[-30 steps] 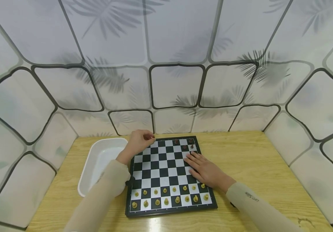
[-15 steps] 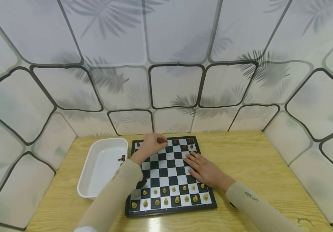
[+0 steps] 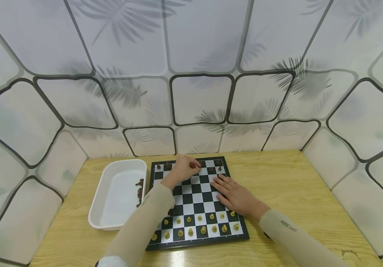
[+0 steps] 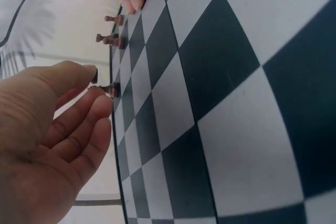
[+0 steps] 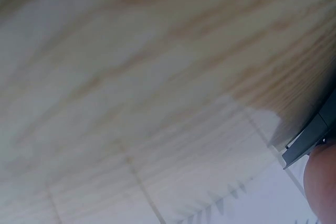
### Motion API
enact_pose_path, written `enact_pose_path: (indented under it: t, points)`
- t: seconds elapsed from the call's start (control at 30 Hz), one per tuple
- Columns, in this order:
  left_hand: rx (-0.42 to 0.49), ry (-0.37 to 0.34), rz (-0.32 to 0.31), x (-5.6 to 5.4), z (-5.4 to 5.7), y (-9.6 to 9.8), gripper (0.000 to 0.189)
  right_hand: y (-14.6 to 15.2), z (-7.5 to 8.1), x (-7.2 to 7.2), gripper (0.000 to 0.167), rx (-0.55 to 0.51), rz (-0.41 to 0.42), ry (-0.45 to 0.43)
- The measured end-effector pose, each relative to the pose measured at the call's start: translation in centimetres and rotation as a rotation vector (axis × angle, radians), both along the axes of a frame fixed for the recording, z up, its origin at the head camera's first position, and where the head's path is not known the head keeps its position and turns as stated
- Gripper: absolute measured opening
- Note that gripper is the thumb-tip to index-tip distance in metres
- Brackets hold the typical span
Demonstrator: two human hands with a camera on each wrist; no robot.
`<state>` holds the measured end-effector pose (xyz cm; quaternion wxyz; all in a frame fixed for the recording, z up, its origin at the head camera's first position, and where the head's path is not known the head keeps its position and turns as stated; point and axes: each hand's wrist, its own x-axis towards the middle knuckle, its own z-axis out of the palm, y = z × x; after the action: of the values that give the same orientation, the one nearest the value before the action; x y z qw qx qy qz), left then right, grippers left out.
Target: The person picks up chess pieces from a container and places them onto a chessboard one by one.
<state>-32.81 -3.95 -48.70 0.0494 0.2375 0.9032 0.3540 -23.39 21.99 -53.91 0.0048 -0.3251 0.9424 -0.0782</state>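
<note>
My left hand (image 3: 182,170) is over the far edge of the chessboard (image 3: 197,197). Its thumb and fingertips pinch a small dark chess piece (image 4: 95,75), mostly hidden by the fingers. Close behind the fingertips, a dark red chess piece (image 4: 111,89) stands on the back row. My right hand (image 3: 234,193) lies flat with fingers spread on the board's right side; in the right wrist view, part of this hand (image 5: 323,184) shows by the board's dark edge (image 5: 307,137). Two dark pieces stand at the far left corner and several at the far right.
A white tray (image 3: 92,207) sits left of the board, with several dark pieces (image 3: 139,193) along its right side. Yellow pieces (image 3: 203,230) fill the two near rows. The wooden table (image 3: 298,193) extends rightward to a patterned backdrop (image 3: 199,100).
My left hand has moved right along the board's far edge and slightly nearer, exposing the two far-left pieces and those in the tray. My right hand stays put.
</note>
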Motion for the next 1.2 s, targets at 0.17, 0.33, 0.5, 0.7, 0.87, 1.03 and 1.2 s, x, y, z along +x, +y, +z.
enact_pose_path:
  t: [0.17, 0.33, 0.5, 0.7, 0.87, 1.03, 1.2]
  points:
    - [-0.014, -0.031, 0.017, 0.0, -0.3, 0.6, 0.013, 0.0, 0.0, 0.0, 0.059, -0.006, 0.004, -0.003]
    - [-0.03, -0.027, 0.035, -0.3, -0.8, 1.0, 0.012, -0.1, 0.0, -0.1, 0.059, 0.0, 0.008, 0.002]
    - [-0.044, -0.005, 0.045, -0.5, -1.1, 1.4, 0.011, 0.0, 0.0, -0.1, 0.059, 0.0, 0.012, 0.005]
    - [-0.052, 0.01, 0.05, -0.6, -1.2, 1.6, 0.011, 0.1, 0.0, -0.1, 0.059, 0.0, 0.015, 0.006]
    - [-0.062, 0.02, 0.043, -0.8, -1.4, 1.7, 0.011, 0.1, -0.1, -0.2, 0.059, 0.002, 0.015, 0.007]
    - [-0.066, 0.011, 0.046, -0.8, -1.5, 1.8, 0.011, 0.1, -0.1, -0.1, 0.06, -0.001, 0.013, 0.001]
    - [-0.068, 0.005, 0.051, -0.7, -1.4, 1.9, 0.011, 0.1, -0.2, -0.1, 0.059, -0.005, 0.012, 0.011]
